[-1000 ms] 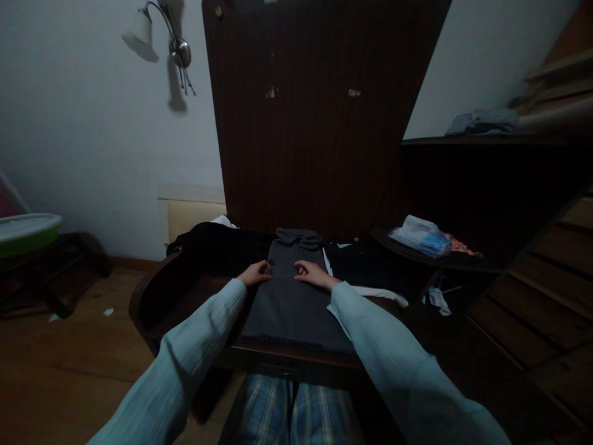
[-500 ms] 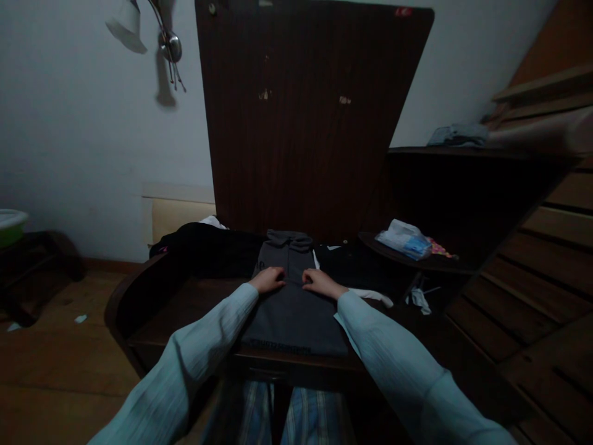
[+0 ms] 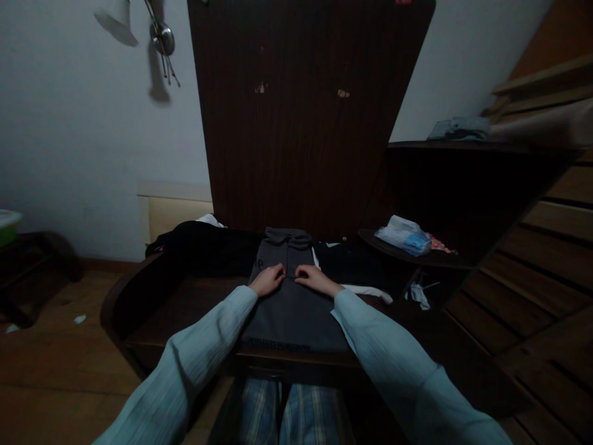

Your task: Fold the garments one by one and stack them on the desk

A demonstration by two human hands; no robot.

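A dark grey collared shirt (image 3: pixel 296 321) lies folded flat on the dark wooden desk, its collar toward the back panel and dark lettering along its near edge. My left hand (image 3: pixel 269 280) is closed, its fingertips pinching the cloth at the middle of the front, below the collar. Opposite it, my right hand (image 3: pixel 318 280) is also closed in a pinch on the same front strip. Only a small gap separates the two sets of fingertips. Whatever small part of the shirt lies between them is too dark to make out.
Black clothing (image 3: pixel 208 247) lies on the desk to the left, and more black cloth (image 3: pixel 352 262) with a white edge to the right. A plastic packet (image 3: pixel 404 236) sits on a small corner shelf. Behind rises a tall dark panel (image 3: pixel 296 136); wooden slats (image 3: pixel 551 241) stand at right.
My right hand has shifted slightly left, bringing its fingertips closer to those of my left hand. The shirt stays in place, and the view has tilted a little.
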